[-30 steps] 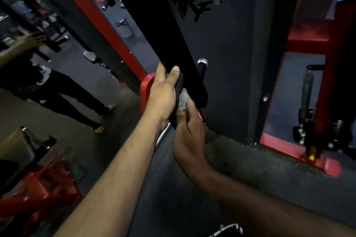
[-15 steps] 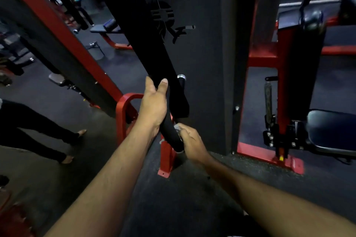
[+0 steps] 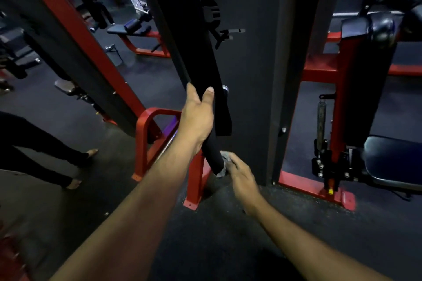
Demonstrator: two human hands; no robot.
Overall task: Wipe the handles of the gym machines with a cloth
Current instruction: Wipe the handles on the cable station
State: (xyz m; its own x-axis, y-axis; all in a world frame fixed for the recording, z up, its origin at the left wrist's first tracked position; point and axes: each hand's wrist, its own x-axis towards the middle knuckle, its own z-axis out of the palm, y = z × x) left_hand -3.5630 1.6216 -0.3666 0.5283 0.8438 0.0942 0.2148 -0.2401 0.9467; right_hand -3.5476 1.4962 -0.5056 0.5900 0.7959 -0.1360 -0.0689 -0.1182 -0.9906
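The right hand (image 3: 239, 172), pinching the grey cloth (image 3: 224, 162), has slid down to the bottom end of the black handle (image 3: 211, 153) while the left hand (image 3: 197, 118) grips higher up, so this handle looks nearly wiped.

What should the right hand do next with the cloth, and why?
Probably slide the grey cloth up the black handle. The right hand presses it only at the handle's lower end, while the left hand steadies the bar above; the stretch between looks unwiped.
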